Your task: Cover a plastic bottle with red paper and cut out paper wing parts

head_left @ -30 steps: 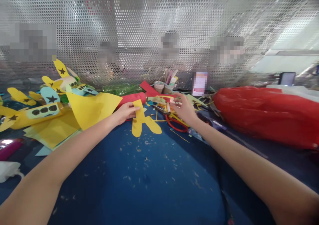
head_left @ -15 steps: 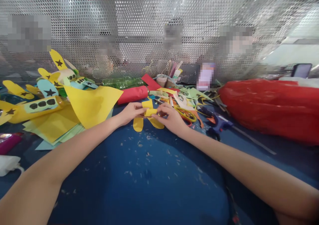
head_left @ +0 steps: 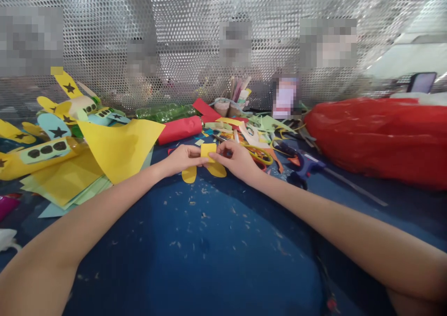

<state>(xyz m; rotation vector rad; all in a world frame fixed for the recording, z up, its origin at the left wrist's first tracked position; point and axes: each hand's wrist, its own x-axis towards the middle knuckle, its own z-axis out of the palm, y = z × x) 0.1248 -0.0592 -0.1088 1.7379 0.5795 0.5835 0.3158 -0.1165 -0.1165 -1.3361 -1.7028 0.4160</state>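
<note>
Between my two hands, just above the blue table, is a small folded piece of yellow paper (head_left: pixel 208 151). My left hand (head_left: pixel 188 158) pinches its left side with thumb and fingers. On the opposite side my right hand (head_left: pixel 234 158) is closed on the paper, thumb across its front. Below the hands, two rounded yellow paper shapes (head_left: pixel 189 175) lie on the table, partly hidden by the fingers; whether they join the held piece I cannot tell. Behind my left hand lies a red paper-wrapped roll (head_left: pixel 180 129).
Yellow paper planes with black stars (head_left: pixel 45 150) and stacked coloured sheets (head_left: pixel 70 185) are on the left. Yellow-handled scissors (head_left: pixel 260 154), paper scraps (head_left: pixel 265 127), a blue glue gun (head_left: pixel 307 163) and a red plastic bag (head_left: pixel 377 139) are on the right. A perforated metal screen (head_left: pixel 195 36) stands behind.
The yellow paper, curled with a raised flap before, now shows as one flatter square between my fingers. The view has shifted slightly.
</note>
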